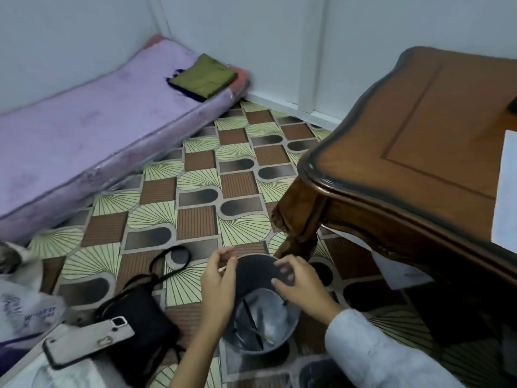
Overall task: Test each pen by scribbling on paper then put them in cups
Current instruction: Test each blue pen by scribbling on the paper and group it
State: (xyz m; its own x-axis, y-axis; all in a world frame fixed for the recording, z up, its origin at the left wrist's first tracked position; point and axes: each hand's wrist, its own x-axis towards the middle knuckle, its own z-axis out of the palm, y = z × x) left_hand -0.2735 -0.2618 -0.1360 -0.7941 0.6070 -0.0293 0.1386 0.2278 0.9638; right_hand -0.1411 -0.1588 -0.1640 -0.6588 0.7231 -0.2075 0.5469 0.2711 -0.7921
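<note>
A large dark grey cup [253, 278] stands on the patterned floor beside the table leg, and several dark pens [253, 322] lie inside it. My left hand [219, 287] is at the cup's left rim, thumb and forefinger pinching a small pale thing [222, 268] that is too small to identify. My right hand [300, 284] hovers over the cup's right side with curled fingers. A dark pen tip [285, 302] pokes out below that palm and points down into the cup. A second dark cup [312, 372] shows at the bottom edge. White paper [507, 191] lies on the table at the right.
The wooden table [414, 130] and its carved leg [296, 228] crowd the right side, with another sheet [402, 271] below it. A black bag [140, 317] and a phone [86, 341] lie to the left. A purple mattress [92, 135] lines the wall.
</note>
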